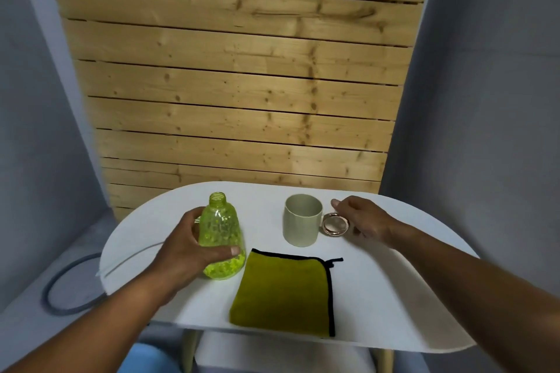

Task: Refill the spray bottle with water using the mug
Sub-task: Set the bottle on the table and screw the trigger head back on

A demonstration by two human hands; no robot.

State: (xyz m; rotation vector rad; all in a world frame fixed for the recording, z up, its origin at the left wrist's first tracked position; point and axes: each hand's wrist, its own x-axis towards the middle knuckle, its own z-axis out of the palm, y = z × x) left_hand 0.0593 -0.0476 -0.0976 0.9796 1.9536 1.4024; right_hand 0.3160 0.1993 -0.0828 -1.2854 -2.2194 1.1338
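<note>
Head view: we see our left hand (185, 247) wrapped round the translucent yellow-green plastic spray bottle (222, 236), thumb across its lower front, fingers curled behind; the bottle stands upright on the white oval table (394, 297) with its threaded neck open and uncapped. Our right hand (362, 219) hovers just right of the pale grey-green ceramic mug (302, 219), fingers loosely curled beside the mug's round copper-coloured handle (335, 223); we cannot tell whether they touch it. The mug stands upright, well apart from the bottle, with bare tabletop between them. A folded olive-green cloth with black edging (286, 294) lies in front of both, just beside the bottle's base. A thin white tube (133, 254) lies on the table to the left, behind our left hand. Pale wooden slats (236, 85) rise behind the table
</note>
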